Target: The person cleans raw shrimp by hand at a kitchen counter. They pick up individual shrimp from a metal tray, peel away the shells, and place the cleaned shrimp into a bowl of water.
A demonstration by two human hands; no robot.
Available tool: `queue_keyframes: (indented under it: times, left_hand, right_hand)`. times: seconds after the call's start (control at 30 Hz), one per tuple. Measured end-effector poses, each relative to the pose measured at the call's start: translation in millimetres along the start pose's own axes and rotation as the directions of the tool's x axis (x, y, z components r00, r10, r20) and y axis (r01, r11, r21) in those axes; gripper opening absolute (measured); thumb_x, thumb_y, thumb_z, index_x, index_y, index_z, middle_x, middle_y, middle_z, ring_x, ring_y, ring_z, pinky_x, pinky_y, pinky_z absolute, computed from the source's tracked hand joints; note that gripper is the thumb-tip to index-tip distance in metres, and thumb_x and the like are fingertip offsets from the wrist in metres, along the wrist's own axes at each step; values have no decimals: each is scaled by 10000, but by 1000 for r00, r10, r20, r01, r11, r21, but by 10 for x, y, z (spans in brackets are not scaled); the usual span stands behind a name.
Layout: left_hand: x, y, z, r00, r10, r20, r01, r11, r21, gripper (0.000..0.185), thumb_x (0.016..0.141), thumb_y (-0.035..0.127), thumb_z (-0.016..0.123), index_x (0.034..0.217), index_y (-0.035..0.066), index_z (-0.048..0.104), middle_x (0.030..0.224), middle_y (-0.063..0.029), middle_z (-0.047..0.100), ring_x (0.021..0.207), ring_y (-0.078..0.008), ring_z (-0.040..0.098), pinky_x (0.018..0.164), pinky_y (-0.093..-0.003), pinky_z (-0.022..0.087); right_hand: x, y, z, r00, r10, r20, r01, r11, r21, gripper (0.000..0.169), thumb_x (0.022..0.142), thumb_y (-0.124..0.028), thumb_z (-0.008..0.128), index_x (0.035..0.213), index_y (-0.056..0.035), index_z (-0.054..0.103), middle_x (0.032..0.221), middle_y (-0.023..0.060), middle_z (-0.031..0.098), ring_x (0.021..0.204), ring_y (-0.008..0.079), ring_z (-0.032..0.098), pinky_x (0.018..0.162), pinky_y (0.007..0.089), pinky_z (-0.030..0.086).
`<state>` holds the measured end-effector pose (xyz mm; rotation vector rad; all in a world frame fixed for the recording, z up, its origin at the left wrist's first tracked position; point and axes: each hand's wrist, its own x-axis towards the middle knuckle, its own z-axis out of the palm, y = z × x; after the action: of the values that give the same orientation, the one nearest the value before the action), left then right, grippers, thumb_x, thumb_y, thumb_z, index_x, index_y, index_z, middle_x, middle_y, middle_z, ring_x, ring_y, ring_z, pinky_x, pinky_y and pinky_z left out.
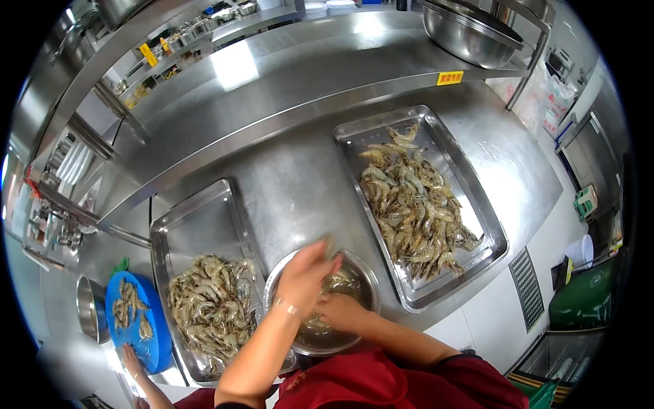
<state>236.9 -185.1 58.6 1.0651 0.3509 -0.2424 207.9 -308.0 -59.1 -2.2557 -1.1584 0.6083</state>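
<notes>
A round steel bowl [375, 286] of water with shrimp in it stands at the table's front edge. My left hand [306, 273] is raised over the bowl; it is blurred, with what looks like a shrimp at its fingertips. Low in the bowl, my right hand [343, 313] has its fingers near the water and shrimp; its grip is hidden. To the right lies a steel tray [454, 148] with a heap of raw, unpeeled shrimp [414, 204]. Another steel tray [196, 220], left of the bowl, bears a second pile of shrimp [212, 307].
At the far left, a co-worker's hand [132, 362] is by a round blue board [158, 332] with a few shrimp, beside a steel bowl [89, 307]. A steel shelf [286, 97] spans the table's back, with large stacked bowls [467, 38] at its right end.
</notes>
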Motion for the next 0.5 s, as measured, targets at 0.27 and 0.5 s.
queue_keyframes:
  times: [0.27,0.5]
  left_hand:
    - [668,-106,150,786,568,244,-488,328,809,401,772,91,616,1159,49,521,1283,-181,473,1181,-276,481,962,-350,397]
    - [-158,-460,-1500,510,852,-115,-202,249,947,217,747,-58,529,914,34,634,981,-137,635,873,-279,622,764,-325,504]
  right_hand:
    - [-81,117,79,999,-38,-19,39,999,34,185,796,-219,545,897,-76,604,952,152,589,917,321,583,792,421,481]
    - [-32,-199,-269,991,56,126,-57,998,5,200,781,-212,610,922,-71,613,971,129,601,922,315,582,800,416,472]
